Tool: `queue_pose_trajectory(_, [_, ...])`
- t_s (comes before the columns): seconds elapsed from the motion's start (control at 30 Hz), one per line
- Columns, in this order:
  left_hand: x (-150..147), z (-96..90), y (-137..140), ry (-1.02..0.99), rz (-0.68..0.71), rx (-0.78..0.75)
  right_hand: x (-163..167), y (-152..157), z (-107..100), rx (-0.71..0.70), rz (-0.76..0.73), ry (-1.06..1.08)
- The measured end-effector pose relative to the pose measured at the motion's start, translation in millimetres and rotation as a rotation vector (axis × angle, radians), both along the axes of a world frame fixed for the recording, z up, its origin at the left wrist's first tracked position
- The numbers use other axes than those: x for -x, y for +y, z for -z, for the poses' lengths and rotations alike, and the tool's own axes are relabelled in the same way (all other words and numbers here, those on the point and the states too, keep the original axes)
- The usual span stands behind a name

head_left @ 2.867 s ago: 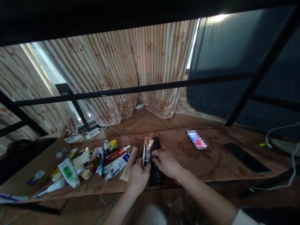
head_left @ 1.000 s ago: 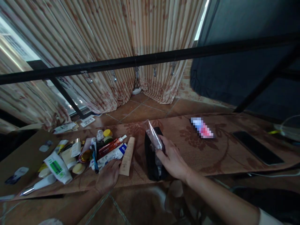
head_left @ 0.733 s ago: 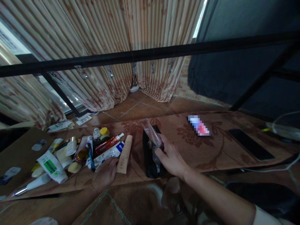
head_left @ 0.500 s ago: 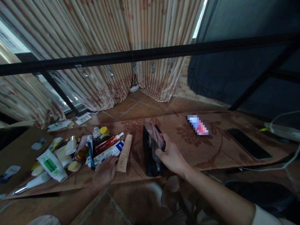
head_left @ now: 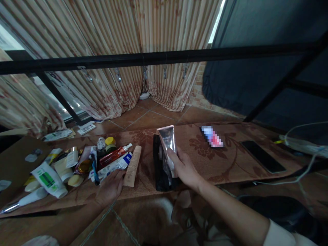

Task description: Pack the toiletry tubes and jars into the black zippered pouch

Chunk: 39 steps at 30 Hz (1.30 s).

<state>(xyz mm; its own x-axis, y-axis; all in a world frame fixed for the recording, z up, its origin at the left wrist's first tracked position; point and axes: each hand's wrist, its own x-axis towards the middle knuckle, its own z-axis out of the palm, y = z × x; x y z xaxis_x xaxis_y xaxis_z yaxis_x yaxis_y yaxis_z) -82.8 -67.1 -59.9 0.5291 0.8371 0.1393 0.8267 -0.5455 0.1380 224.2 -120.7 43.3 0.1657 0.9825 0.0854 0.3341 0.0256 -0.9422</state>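
Note:
My right hand [head_left: 187, 169] grips a shiny rose-gold cosmetic tube [head_left: 167, 136] by its side, thumb across the front. The tube is held tilted over a black pouch [head_left: 161, 182], whose inside is partly hidden by the tube and hand. My left hand [head_left: 110, 188] lies low on the bench with its fingers reaching to the near end of a beige tube [head_left: 133, 165]; its fingertips are partly hidden. Just beyond those fingers are a white and blue tube [head_left: 123, 162] and a red spray bottle [head_left: 111, 156].
Farther left lies a heap of toiletries, including a white and green tube [head_left: 50, 179] and a yellow-lidded jar [head_left: 110, 140], beside a cardboard box [head_left: 15, 167]. To the right are a lit phone [head_left: 212, 136] and a dark tablet-like slab [head_left: 262, 156]. A black rail [head_left: 153, 58] crosses behind.
The rose-gold tube has turned so that its lettered front shows, and its lower part has come up out of the pouch. My left hand stays beside the beige tube. The view has shifted slightly.

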Motion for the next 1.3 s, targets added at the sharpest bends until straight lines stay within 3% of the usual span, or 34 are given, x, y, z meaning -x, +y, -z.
queue_pose_trajectory(0.6, [0.8, 3.0, 1.2, -0.054, 0.025, -0.035, 1.4, -0.3, 0.4, -0.007, 0.02, 0.126])
queue_pose_trajectory(1.3, [7.4, 9.8, 3.4, -0.018, 0.028, -0.037, 2.2, -0.2, -2.1, -0.012, 0.011, 0.09])
